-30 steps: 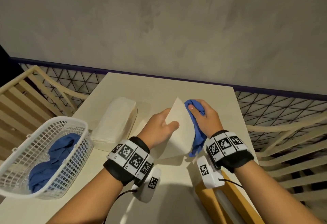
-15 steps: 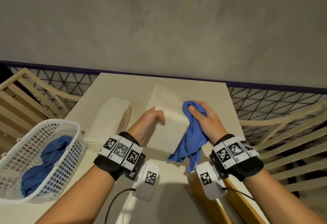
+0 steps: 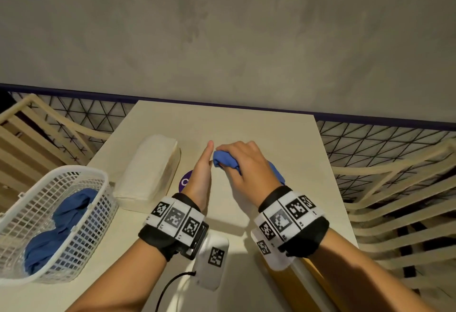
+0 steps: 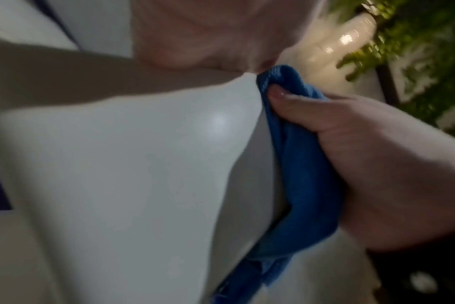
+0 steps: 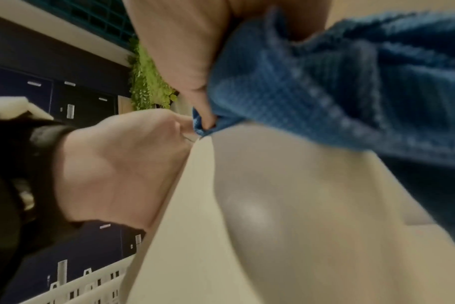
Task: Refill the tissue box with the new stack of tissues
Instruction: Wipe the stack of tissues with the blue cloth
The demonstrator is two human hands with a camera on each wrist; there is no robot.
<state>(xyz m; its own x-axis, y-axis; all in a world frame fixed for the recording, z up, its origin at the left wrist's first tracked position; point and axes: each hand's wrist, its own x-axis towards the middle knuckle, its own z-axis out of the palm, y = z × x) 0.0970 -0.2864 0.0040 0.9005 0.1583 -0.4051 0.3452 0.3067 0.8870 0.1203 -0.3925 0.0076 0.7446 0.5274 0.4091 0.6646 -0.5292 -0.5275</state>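
Note:
The cream tissue box (image 3: 223, 200) lies flat on the table between my hands; its pale top fills the left wrist view (image 4: 117, 174). My left hand (image 3: 203, 163) stands edge-on with straight fingers against the box's left side. My right hand (image 3: 237, 161) grips a bunched blue cloth (image 3: 223, 160) and holds it on the far end of the box top (image 5: 299, 205). The new stack of tissues (image 3: 148, 171), a white wrapped pack, lies to the left of the box, untouched.
A white plastic basket (image 3: 14, 220) holding more blue cloths stands at the table's left edge. A purple round label (image 3: 185, 180) shows by my left hand. A yellow wooden piece (image 3: 296, 284) sits near the front right. Slatted wooden chairs flank the table.
The box was tipped up on edge in my left hand; it now lies flat. My left hand let go and straightened beside it. The cloth moved onto the box's far end, bunched up.

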